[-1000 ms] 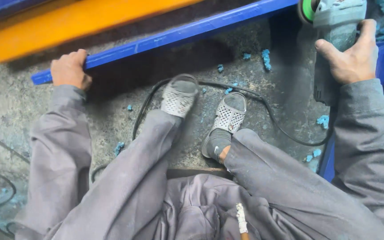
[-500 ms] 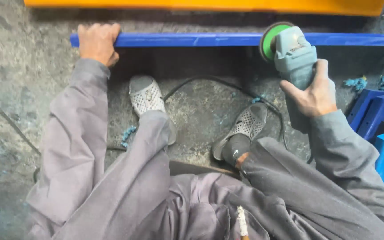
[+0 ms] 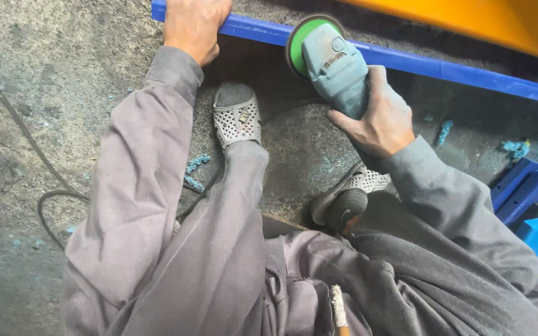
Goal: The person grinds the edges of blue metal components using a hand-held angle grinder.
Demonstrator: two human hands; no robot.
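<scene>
Gritty concrete floor (image 3: 51,81) below me. At eleven o'clock my left hand (image 3: 193,26) clamps the blue bar (image 3: 406,61), arm straight. At one o'clock my right hand (image 3: 378,118) grips the grinder (image 3: 334,65), wrist bent, its green disc (image 3: 300,43) touching the bar.

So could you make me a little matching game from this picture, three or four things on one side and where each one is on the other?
Things:
1. left hand
2. right hand
3. green disc
4. black cable

Places:
a. lying on the floor
b. against the blue bar
c. gripping the blue bar
d. wrapped round the grey grinder

Pairs: 1-c, 2-d, 3-b, 4-a
</scene>
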